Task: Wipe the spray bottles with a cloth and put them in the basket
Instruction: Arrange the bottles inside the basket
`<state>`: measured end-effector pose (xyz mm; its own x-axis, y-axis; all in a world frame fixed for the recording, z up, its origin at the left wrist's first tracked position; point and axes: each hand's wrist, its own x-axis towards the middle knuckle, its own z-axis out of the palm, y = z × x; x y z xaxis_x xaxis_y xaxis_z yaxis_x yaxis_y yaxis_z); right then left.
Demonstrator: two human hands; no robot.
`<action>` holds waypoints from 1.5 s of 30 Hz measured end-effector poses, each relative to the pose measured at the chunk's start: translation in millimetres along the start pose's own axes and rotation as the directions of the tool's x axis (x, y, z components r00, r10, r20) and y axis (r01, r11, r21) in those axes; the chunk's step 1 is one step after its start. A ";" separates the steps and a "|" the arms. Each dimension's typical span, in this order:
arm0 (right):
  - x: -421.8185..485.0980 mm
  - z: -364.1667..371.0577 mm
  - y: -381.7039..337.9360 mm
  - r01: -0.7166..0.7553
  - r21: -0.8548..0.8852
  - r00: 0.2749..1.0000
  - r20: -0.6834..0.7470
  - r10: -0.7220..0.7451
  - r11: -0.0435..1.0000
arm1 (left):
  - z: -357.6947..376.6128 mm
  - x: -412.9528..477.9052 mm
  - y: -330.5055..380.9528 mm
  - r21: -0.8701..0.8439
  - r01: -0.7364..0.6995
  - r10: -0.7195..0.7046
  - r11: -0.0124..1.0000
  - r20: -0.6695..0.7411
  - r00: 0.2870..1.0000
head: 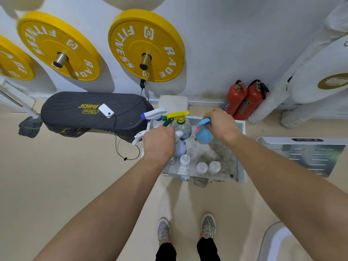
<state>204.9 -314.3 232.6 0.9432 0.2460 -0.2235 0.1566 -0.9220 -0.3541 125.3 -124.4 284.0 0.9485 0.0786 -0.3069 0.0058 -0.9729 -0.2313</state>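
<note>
Spray bottles (pixel 181 127), 4 in all, cluster at the far end of a white box (pixel 242 147) on the floor. The left hand (pixel 159 141) grips the neck of a lilac bottle (pixel 180 147) with a white trigger. The right hand (pixel 221 124) curls round the top of a squat blue bottle (pixel 204 136). Between them stands a clear bottle (pixel 183 129) with a yellow-green trigger, and just beside it a white-headed bottle (pixel 154 113).

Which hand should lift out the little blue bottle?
Right. The right hand grips the little blue bottle in the white box, while the left hand is on the other side, holding the bottle with the white trigger.
</note>
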 end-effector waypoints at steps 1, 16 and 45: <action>-0.5 1.3 0.0 -0.013 0.013 1.000 -0.012 0.013 1.000 | 0.2 -0.9 0.5 -0.004 -0.002 0.002 1.000 -0.003 1.000; -1.2 5.0 0.6 -0.088 0.066 0.996 -0.008 0.089 0.994 | 1.1 -0.9 4.0 -0.018 -0.012 0.012 1.000 -0.031 0.999; -130.0 89.5 37.3 -0.207 0.334 0.976 0.139 0.169 0.920 | 73.2 -45.3 43.8 -0.220 -0.147 0.134 0.964 -0.070 0.988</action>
<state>61.9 -353.9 167.2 0.9059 0.1261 -0.4043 -0.1490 -0.7987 -0.5830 59.4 -154.6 220.2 0.9605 -0.0681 -0.2699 -0.0638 -0.9977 0.0247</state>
